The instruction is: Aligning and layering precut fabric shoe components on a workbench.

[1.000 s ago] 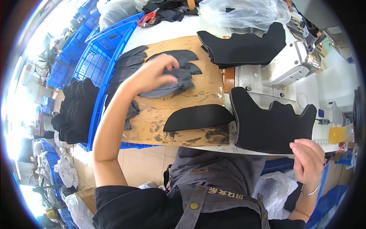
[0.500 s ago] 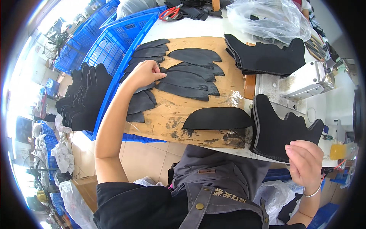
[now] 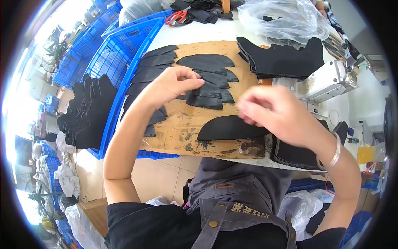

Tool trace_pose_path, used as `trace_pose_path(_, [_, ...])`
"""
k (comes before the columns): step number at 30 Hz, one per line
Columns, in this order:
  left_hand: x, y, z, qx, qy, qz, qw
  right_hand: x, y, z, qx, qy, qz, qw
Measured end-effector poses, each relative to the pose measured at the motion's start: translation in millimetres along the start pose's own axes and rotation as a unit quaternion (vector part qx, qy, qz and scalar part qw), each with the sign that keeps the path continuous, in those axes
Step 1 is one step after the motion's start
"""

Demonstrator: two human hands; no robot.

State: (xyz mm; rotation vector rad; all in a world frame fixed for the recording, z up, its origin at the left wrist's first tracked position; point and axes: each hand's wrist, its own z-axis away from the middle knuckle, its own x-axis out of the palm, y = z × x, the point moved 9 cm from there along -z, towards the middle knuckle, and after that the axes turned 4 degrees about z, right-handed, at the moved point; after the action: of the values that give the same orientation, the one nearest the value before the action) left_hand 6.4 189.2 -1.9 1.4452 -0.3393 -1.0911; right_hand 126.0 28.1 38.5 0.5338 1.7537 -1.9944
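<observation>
The left hand (image 3: 172, 87) was near the middle of the frame, its thumb and forefinger pressed together, gripping the edge of a leaf-shaped black piece (image 3: 206, 98). This piece lay over a group of similar ones, smooth and slightly shiny like leather. The right hand (image 3: 280, 114) hung right of centre with curled fingers; I could not tell whether their tips met. Just below it was a half-moon black panel (image 3: 226, 128), matte, with a flat lower side. At the upper right lay a stack of wavy-edged black panels (image 3: 284, 60), near a silver metal machine (image 3: 327, 85).

Under the leather-like pieces was a brown board (image 3: 176, 135), scratched and darkly stained, on the white counter (image 3: 215, 32). A thin, crumpled transparent bag (image 3: 286, 20) occupied the top. A blue plastic crate (image 3: 132, 62) stood at the left, and beige floor tiles (image 3: 161, 172) showed below.
</observation>
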Motion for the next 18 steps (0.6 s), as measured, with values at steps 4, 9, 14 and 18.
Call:
trace_pose_path(4, [15, 27, 10, 0.149, 0.070, -0.041, 0.986, 33, 21, -50, 0.139, -0.019, -0.197, 0.970])
trace_pose_path(9, [36, 44, 38, 0.262, 0.039, -0.099, 0.959, 46, 22, -64, 0.123, -0.023, -0.279, 0.952])
trace_pose_path(14, [40, 39, 53, 0.307, 0.023, 0.009, 0.951, 40, 27, -62, 0.120, -0.004, -0.281, 0.952])
trace_pose_path(18, [37, 46, 70, 0.381, 0.156, -0.276, 0.868, 33, 34, -60, 0.141, 0.021, -0.268, 0.953])
